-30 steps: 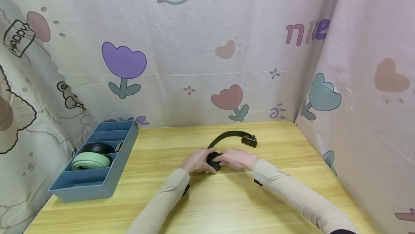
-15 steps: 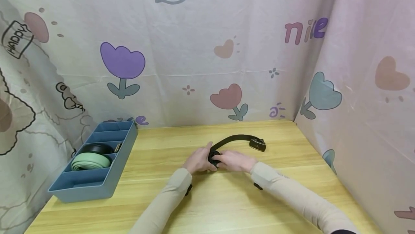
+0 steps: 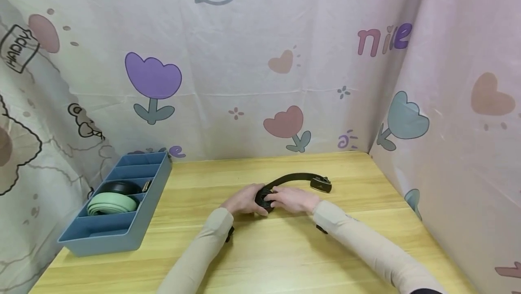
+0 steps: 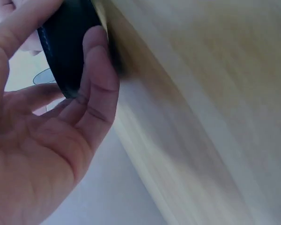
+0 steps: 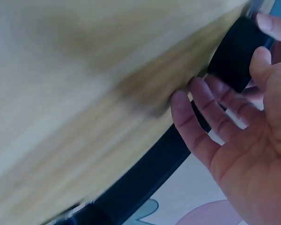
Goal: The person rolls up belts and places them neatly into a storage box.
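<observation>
A black belt (image 3: 264,198) is rolled into a coil standing on edge over the wooden table, its loose end arching away to a dark buckle (image 3: 321,184) at the back right. My left hand (image 3: 243,200) grips the coil's left side, thumb in front; in the left wrist view its fingers curl against the belt roll (image 4: 65,51). From the right, my right hand (image 3: 295,199) holds the coil, fingertips at its middle. The right wrist view has that hand's thumb on the roll (image 5: 236,54), other fingers bent beneath, and the strap (image 5: 150,168) running off behind.
A blue divided tray (image 3: 136,233) stands at the left of the table (image 3: 325,258). In its compartments lie a rolled light green belt (image 3: 111,203) and a rolled black belt (image 3: 120,187) with a gold-toned buckle. A patterned curtain (image 3: 228,59) encloses the back and sides.
Over the last second the buckle end first slid right and nearer, then slightly back left. The coil and left hand have shifted a little left since half a second ago; both hands still hold the belt.
</observation>
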{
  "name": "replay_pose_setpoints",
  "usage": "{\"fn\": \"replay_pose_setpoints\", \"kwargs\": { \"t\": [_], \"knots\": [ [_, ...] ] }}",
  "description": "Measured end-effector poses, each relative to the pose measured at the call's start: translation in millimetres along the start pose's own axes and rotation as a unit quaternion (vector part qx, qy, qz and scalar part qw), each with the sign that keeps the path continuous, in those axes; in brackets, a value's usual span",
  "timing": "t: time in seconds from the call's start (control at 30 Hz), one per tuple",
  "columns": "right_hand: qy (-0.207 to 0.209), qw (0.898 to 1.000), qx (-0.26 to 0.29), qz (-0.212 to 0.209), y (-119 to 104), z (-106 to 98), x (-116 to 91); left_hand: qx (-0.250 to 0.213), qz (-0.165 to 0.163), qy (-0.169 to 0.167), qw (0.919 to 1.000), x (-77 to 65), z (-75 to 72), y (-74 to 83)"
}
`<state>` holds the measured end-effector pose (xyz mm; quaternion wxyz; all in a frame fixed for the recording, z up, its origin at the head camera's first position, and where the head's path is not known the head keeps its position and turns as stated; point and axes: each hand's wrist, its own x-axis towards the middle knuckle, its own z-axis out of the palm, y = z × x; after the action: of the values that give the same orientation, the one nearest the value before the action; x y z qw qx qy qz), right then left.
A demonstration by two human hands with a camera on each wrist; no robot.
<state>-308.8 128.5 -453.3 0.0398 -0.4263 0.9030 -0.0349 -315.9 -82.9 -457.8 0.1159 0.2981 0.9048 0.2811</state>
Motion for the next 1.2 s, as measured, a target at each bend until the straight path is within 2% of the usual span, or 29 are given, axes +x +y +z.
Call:
{"fn": "replay_pose_setpoints", "kwargs": {
  "t": [0.17,0.3,0.47,0.63,0.77,0.93,1.03,1.13,1.17,1.2],
  "knots": [
    [-0.006,1.000,0.010,-0.002,3,-5,0,-0.012,-0.032,0.019,0.9992,-0.6,-0.1,1.1],
    [-0.007,1.000,0.016,0.002,-2,-4,-2,0.033,-0.048,0.054,0.9968,-1.6,4.9,3.8],
    [-0.033,0.999,0.007,0.017,-7,0,-1,0.095,-0.078,0.115,0.9857,-3.9,15.3,10.9],
    [-0.058,0.997,0.039,0.036,-7,-1,1,0.109,-0.094,0.152,0.9778,-3.5,20.4,16.1],
    [-0.074,0.994,0.067,0.052,-8,-3,0,0.107,-0.094,0.138,0.9802,-3.9,19.1,19.0],
    [-0.078,0.991,0.083,0.064,-8,-5,0,0.072,-0.082,0.085,0.9904,-6.7,11.9,18.2],
    [-0.080,0.992,0.074,0.070,-8,-6,1,-0.009,-0.070,0.035,0.9969,-8.7,4.9,14.7],
    [-0.076,0.993,0.054,0.073,-9,-8,1,-0.107,-0.078,-0.004,0.9912,-9.5,0.0,11.6],
    [-0.069,0.994,0.046,0.070,-9,-9,2,-0.129,-0.085,-0.005,0.9881,-10.0,-0.8,11.7],
    [-0.059,0.996,0.038,0.062,-9,-9,2,-0.130,-0.089,0.001,0.9875,-10.1,-1.3,11.8]
  ]
}}
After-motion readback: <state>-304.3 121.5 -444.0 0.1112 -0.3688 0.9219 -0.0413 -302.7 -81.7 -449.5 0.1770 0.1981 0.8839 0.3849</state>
